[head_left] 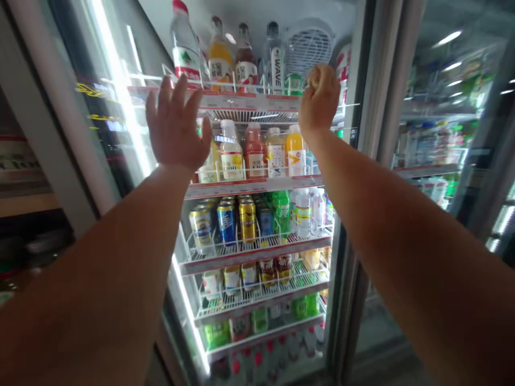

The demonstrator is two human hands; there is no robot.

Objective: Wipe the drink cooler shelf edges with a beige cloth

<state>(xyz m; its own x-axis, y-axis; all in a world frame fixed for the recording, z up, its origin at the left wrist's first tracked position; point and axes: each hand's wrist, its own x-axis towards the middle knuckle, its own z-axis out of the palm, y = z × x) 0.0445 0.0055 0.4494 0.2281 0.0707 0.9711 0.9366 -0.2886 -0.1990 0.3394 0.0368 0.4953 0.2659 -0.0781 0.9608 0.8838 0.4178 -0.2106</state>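
My left hand (pixel 177 126) is raised with its fingers spread, holding nothing, in front of the left end of the top shelf (pixel 261 102). Behind its fingertips stands a large clear bottle with a red cap (pixel 185 51). My right hand (pixel 321 99) is up at the right end of that shelf, its fingers curled; what they hold, if anything, is hidden. Just left of it sits a green can (pixel 294 84). Between the hands are an orange drink bottle (pixel 220 60), a dark red drink bottle (pixel 245 64) and a clear WAVE bottle (pixel 276 63).
A lower shelf carries juice bottles (pixel 231 155). Below it are beer cans (pixel 247 220) and green bottles (pixel 282 209), then more drinks. A round fan grille (pixel 310 45) is at the back. The cooler's door frame (pixel 362 161) runs along the right, beside another stocked cooler (pixel 430 145).
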